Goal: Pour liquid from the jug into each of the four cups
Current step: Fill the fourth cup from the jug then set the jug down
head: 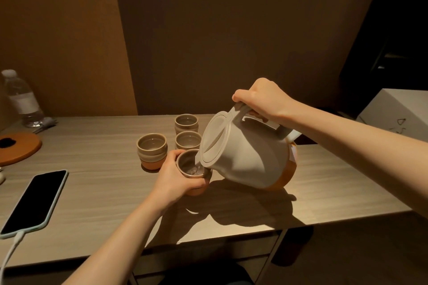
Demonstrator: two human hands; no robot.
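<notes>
Our left hand (178, 176) has its fingers (171, 157) wrapped tight round the nearest cup (193, 170), holding it tilted at the front of the group; our right hand (264, 102) has its fingers closed round the handle of the jug (245, 155), which is tipped steeply with its lid on and its spout right over that cup's rim; a little clear liquid shows splashing in the bottom, so we judge this cup has only begun to fill. Just behind it stand the other three cups: one to the left (151, 149), one in the middle (188, 140) and one at the back (186, 122); all three seem to hold liquid near the rim, though the dim light leaves us unsure; if so, this is the last pour and only topping it up and setting things down remains. Farther out on the table (324, 187) lie a phone (34, 201) on its cable, a round mat (18, 146) and a water bottle (22, 99).
</notes>
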